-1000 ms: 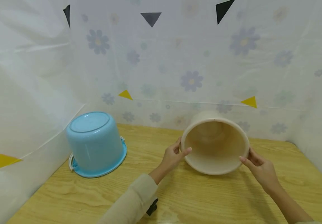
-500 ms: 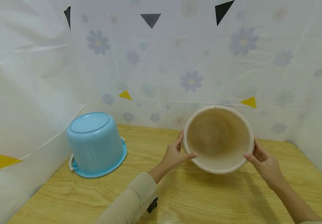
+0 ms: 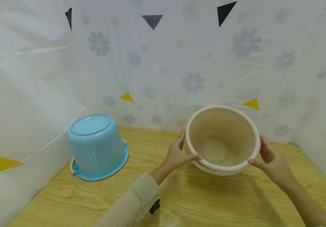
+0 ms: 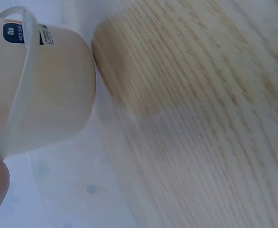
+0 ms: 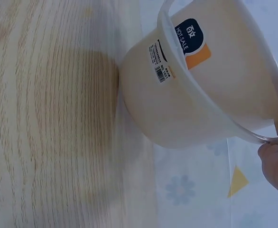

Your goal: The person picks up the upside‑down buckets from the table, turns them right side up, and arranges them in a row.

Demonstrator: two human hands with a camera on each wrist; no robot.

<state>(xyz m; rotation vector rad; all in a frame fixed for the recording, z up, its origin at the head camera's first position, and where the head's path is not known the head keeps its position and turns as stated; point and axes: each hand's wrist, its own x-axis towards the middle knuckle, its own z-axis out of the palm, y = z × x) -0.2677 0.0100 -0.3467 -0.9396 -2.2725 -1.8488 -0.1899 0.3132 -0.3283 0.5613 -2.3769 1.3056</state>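
A cream plastic bucket (image 3: pixel 237 132) tilts with its open mouth toward me and up, and its inside shows bare. My left hand (image 3: pixel 175 156) grips the left side of its rim, thumb over the front edge and fingers behind. On the opposite side my right hand (image 3: pixel 277 168) holds the rim the same way. A pale handle (image 5: pixel 208 102) hangs across the bucket's outer wall in the right wrist view, beside a dark and orange "HOT SALE" label (image 5: pixel 189 38). The bucket's base is close over the wooden table (image 4: pixel 191 123), with a shadow below.
Upside down at the table's left stands a light blue bucket (image 3: pixel 96 148), its white handle (image 3: pixel 72 164) down by the rim. White flowered sheeting (image 3: pixel 163 63) walls the table at the back and sides. A small black piece (image 3: pixel 154 206) shows beneath my left sleeve (image 3: pixel 131 201).
Both hands have tipped the cream bucket's mouth upward, from facing me to a more upright tilt, and shifted it slightly right. The blue bucket has stayed put.
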